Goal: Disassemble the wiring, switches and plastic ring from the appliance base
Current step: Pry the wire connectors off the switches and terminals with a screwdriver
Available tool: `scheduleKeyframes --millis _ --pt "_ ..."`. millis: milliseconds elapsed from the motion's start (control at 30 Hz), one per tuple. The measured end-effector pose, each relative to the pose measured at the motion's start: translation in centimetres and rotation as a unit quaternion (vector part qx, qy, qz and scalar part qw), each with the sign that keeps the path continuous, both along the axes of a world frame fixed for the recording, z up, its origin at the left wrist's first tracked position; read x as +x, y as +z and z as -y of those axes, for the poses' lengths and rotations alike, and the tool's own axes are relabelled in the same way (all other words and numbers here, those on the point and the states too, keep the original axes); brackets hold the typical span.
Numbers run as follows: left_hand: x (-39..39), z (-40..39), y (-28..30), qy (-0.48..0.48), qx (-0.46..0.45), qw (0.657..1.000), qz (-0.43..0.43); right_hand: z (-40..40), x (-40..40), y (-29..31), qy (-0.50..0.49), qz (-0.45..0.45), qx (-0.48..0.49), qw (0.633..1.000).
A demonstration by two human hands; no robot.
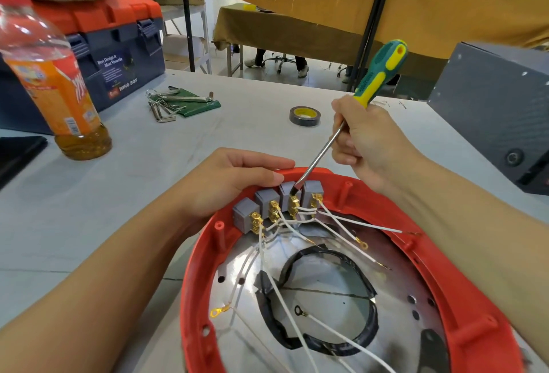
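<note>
Around the red plastic ring of the appliance base I see bare grey tabletop on the left and a grey metal box close on the right. Farther back lie a tape roll, hex keys, a bottle and a toolbox. My left hand grips the ring's far rim, fingers together over the edge beside four grey switches. My right hand holds the screwdriver, fingers curled round shaft and handle, tip between two switches. White wires trail across the shiny inner plate.
</note>
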State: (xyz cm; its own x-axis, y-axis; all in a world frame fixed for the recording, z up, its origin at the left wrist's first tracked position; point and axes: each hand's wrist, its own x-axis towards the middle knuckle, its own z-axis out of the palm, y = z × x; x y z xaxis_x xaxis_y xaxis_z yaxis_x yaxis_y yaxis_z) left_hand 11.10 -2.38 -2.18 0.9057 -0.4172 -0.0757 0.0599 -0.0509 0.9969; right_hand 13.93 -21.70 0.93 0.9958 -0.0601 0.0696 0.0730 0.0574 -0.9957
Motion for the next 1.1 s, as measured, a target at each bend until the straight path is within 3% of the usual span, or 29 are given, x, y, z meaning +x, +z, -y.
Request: scheduleKeyframes --millis 433,1100 --pt "0.1 -0.1 0.0 -0.003 0.001 1.0 -0.002 0.1 0.3 -0.2 0.01 -0.082 0.004 0.997" --pt "0.1 -0.2 -0.1 -0.007 0.009 1.0 0.009 0.0 -1.0 0.3 -0.038 0.064 0.006 0.997"
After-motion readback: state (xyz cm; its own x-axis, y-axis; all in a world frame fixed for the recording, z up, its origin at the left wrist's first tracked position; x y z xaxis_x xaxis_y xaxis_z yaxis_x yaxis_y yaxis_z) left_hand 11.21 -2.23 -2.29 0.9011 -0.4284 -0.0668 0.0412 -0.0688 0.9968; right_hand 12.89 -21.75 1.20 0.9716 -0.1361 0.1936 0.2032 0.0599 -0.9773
